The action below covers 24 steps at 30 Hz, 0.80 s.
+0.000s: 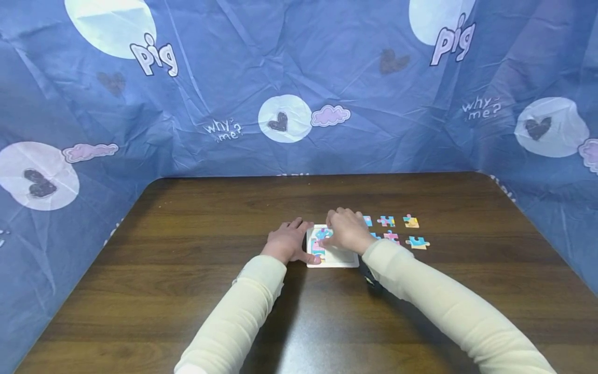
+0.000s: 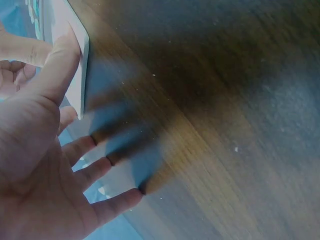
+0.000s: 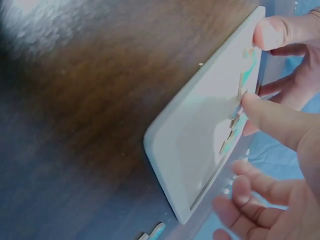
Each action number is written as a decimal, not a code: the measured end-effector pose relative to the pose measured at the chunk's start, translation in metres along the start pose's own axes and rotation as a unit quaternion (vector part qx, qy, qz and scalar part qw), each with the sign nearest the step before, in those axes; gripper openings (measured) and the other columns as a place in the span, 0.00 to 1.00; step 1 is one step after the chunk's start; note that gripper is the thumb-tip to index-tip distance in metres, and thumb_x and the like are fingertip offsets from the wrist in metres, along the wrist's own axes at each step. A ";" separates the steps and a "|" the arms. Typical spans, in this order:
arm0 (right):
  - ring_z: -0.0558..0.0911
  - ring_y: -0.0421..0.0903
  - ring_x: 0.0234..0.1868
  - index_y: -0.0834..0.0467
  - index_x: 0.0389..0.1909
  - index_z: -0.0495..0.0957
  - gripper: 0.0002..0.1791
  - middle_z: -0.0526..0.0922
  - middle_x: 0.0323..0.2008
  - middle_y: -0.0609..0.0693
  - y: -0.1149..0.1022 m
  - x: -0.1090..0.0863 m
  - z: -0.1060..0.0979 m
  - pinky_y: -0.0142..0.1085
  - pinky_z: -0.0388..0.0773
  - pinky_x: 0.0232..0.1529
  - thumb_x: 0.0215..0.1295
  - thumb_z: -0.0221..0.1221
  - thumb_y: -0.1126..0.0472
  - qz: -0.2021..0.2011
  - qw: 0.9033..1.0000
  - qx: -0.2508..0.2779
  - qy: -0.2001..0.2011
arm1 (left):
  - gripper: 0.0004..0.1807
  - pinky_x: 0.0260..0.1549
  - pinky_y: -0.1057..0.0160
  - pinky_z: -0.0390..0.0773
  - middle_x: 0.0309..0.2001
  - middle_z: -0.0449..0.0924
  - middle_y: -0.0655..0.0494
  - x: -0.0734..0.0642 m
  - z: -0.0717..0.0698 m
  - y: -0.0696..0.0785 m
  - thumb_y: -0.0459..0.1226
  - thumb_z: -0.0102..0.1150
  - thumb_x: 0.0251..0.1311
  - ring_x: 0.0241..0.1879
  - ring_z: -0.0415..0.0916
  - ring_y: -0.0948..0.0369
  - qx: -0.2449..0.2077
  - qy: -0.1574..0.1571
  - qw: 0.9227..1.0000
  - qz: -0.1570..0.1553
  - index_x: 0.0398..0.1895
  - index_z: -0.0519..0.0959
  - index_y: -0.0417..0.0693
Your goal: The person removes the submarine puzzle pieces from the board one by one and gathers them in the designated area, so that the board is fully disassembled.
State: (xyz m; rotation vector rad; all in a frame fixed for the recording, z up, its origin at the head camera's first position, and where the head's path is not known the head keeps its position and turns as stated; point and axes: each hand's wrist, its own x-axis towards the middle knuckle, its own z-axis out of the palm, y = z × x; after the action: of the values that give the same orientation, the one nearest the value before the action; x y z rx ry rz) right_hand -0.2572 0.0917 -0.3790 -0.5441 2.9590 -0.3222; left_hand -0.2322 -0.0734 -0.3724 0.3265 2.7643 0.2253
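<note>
A small white puzzle tray (image 1: 343, 264) lies on the table, with colourful joined jigsaw pieces (image 1: 318, 246) along its left side. My left hand (image 1: 287, 242) steadies the tray from the left. Its thumb presses on the near left corner, while the other fingers spread along the tray's left side. Over the tray, my right hand (image 1: 349, 231) reaches in from the right. In the right wrist view, its thumb (image 3: 270, 115) presses at the inner edge of the fitted pieces (image 3: 235, 131), and its other fingers (image 3: 255, 200) bend loosely above the far side.
Right of the tray, several loose jigsaw pieces lie in two rows, among them a yellow and blue piece (image 1: 411, 222) and a blue one (image 1: 418, 242). Brown wooden table (image 1: 187, 249) surrounds them. A blue printed cloth (image 1: 243, 67) hangs behind and at both sides.
</note>
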 end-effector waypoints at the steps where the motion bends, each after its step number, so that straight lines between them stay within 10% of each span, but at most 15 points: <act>1: 0.78 0.53 0.44 0.58 0.40 0.81 0.22 0.79 0.37 0.51 0.001 -0.001 0.000 0.48 0.71 0.47 0.56 0.74 0.46 0.001 1.000 -0.004 0.000 | 0.52 0.66 0.38 0.65 0.80 0.53 0.48 0.000 0.000 0.000 0.59 0.72 0.55 0.77 0.53 0.46 -0.001 -0.001 1.000 0.000 0.79 0.59 0.57; 24: 0.81 0.50 0.46 0.56 0.42 0.88 0.16 0.83 0.42 0.52 0.029 -0.001 -0.026 0.48 0.77 0.51 0.58 0.74 0.52 -0.054 0.992 0.108 -0.032 | 0.51 0.63 0.41 0.70 0.79 0.54 0.47 -0.005 -0.004 0.003 0.58 0.72 0.55 0.76 0.55 0.46 -0.002 0.002 1.000 0.004 0.79 0.60 0.55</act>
State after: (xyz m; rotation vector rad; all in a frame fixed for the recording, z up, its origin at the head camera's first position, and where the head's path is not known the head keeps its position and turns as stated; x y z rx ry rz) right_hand -0.2699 0.1237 -0.3604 -0.6729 2.7927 -0.6139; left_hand -0.2282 -0.0720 -0.3669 0.3358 2.7665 0.2331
